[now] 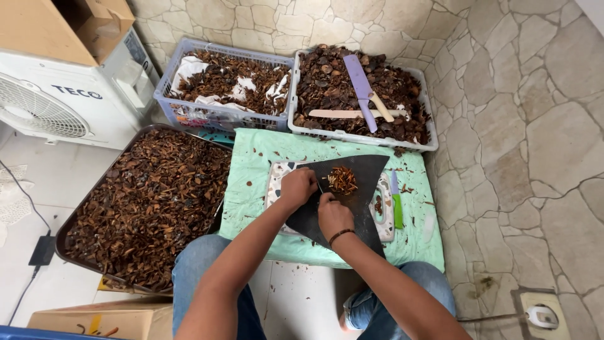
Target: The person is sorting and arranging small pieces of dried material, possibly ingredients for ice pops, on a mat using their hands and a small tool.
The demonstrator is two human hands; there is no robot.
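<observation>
My left hand (298, 186) rests with curled fingers on a dark sheet (365, 173) that lies over a patterned cutting board (275, 179). My right hand (332, 214), a dark band on its wrist, is closed just beside it; what it grips is hidden. A small pile of orange-brown cut pieces (341, 179) sits on the dark sheet right in front of both hands. The board lies on a pale green cloth (251, 157) on the floor, between my knees.
A big dark tray (75, 217) of brown chips lies at my left. Two plastic baskets (165, 107) (429, 126) of brown pieces stand behind; the right one holds a purple knife (358, 85). A green-handled knife (397, 204) lies right of the board. An outdoor air-conditioner unit (56, 104) stands far left.
</observation>
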